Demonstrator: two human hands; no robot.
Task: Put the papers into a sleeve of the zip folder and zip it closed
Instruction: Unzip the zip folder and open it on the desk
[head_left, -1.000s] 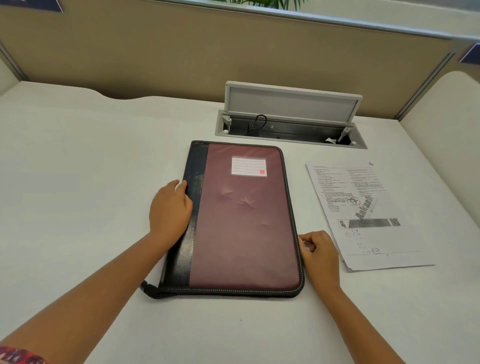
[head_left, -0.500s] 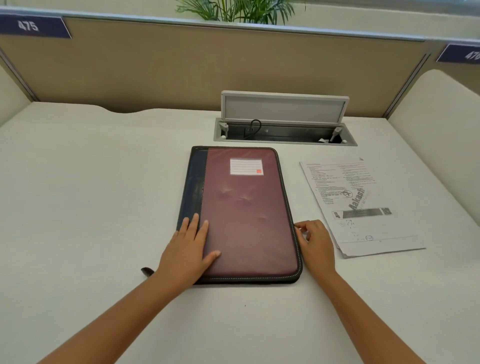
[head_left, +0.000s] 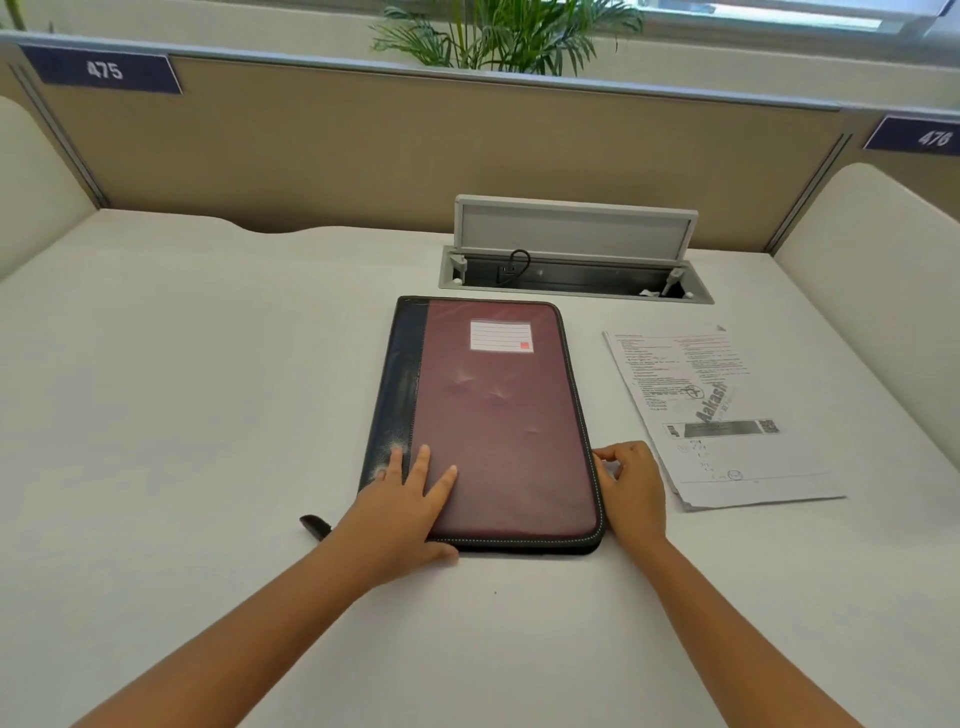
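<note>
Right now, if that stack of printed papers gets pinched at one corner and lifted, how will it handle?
The stack of printed white paper sheets will probably droop: the sheets look thin and lie flat on the white desk. It may fan apart, since the edges already sit offset at the near left corner and no clip shows. Pushed, it likely slides easily on that smooth top.

left hand (head_left: 402, 506): off the folder's (head_left: 498, 415) left spine edge, now flat on its near-left corner, fingers spread | right hand (head_left: 631, 491): shifted slightly up the folder's right edge, fingertips pinched there | camera tilted up, plant (head_left: 498, 36) now visible
</note>
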